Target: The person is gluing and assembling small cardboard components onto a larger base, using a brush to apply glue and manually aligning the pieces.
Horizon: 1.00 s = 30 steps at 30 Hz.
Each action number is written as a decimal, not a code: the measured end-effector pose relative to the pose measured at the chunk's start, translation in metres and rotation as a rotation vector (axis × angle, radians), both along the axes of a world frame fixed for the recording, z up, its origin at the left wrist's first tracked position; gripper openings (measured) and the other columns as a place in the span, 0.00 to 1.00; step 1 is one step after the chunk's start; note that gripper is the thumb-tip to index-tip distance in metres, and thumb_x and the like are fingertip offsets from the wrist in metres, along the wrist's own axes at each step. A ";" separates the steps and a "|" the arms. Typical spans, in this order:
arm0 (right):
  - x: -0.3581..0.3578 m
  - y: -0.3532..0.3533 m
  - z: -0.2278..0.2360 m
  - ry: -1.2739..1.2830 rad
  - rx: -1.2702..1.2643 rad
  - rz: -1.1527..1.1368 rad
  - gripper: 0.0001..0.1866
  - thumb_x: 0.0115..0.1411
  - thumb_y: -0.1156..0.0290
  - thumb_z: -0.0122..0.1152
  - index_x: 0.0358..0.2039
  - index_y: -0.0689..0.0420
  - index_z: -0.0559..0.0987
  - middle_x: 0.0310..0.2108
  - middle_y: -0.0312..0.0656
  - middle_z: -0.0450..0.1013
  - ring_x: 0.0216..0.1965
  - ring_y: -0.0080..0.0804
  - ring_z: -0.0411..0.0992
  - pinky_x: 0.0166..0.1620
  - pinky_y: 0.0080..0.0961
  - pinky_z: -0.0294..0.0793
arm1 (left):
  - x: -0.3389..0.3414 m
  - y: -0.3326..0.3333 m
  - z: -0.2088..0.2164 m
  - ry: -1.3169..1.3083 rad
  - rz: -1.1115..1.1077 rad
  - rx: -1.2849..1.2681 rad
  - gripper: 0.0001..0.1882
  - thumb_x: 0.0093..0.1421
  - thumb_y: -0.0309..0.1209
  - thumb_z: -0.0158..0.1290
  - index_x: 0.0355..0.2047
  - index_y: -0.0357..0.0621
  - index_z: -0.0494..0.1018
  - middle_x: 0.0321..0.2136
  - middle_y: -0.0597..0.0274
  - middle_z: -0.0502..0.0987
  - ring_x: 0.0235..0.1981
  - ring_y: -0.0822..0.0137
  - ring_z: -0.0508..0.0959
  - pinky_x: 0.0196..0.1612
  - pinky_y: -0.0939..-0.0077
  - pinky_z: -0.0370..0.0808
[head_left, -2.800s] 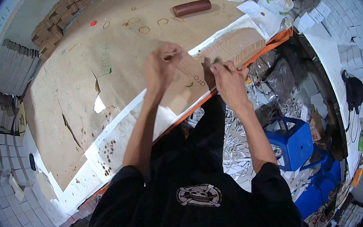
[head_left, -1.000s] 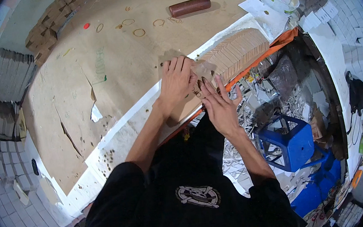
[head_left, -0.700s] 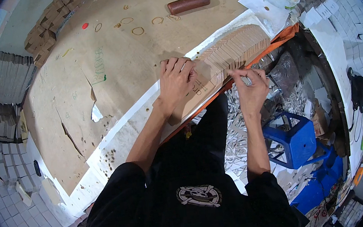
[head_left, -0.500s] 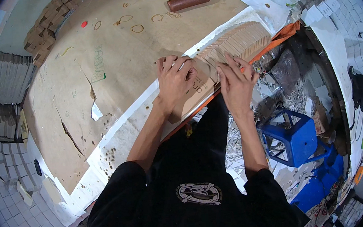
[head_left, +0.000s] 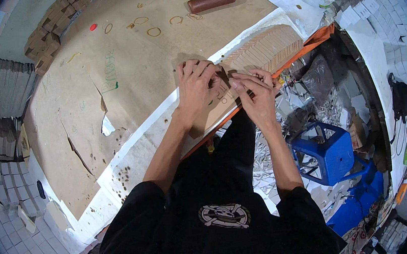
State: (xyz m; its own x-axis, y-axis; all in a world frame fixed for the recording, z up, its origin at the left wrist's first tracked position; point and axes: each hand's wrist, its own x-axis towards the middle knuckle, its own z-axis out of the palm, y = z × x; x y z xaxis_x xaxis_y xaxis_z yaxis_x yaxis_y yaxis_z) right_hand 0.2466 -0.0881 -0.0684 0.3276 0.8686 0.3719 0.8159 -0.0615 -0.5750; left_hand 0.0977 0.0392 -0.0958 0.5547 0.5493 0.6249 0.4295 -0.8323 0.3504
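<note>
One long cardboard row [head_left: 275,48] slants away rightward; left hand [head_left: 195,85] and right hand [head_left: 259,97] curl fingers, grip unclear.

We see both bare arms reaching forward, elbows bent. The left forearm [head_left: 167,144] slants inward to the left hand [head_left: 194,85], its back uppermost, its fingers [head_left: 197,68] bent and knuckles raised. The right forearm [head_left: 283,155] leans slightly leftward, and the right hand [head_left: 259,97] points its thumb and forefinger toward the other, tips close together (whether they meet, we cannot tell).
</note>
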 end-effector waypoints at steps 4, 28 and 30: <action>0.013 0.003 0.000 0.117 -0.066 0.036 0.13 0.65 0.57 0.61 0.42 0.47 0.89 0.48 0.30 0.82 0.57 0.32 0.67 0.61 0.45 0.49 | 0.002 -0.001 0.005 0.008 -0.004 -0.010 0.16 0.45 0.25 0.60 0.38 0.48 0.78 0.40 0.62 0.77 0.49 0.55 0.72 0.54 0.57 0.67; -0.020 -0.017 -0.014 -0.434 -0.091 0.174 0.30 0.68 0.53 0.57 0.64 0.58 0.73 0.64 0.43 0.71 0.70 0.34 0.61 0.71 0.50 0.51 | 0.009 0.009 0.005 0.163 -0.099 -0.112 0.29 0.55 0.37 0.58 0.54 0.36 0.67 0.54 0.46 0.69 0.58 0.46 0.68 0.67 0.45 0.56; -0.027 -0.023 -0.022 -0.408 -0.159 0.179 0.36 0.68 0.51 0.57 0.69 0.61 0.66 0.68 0.45 0.65 0.72 0.36 0.59 0.75 0.55 0.45 | 0.007 0.011 -0.001 0.088 -0.128 -0.206 0.26 0.59 0.32 0.57 0.55 0.35 0.66 0.53 0.46 0.69 0.58 0.46 0.68 0.68 0.44 0.55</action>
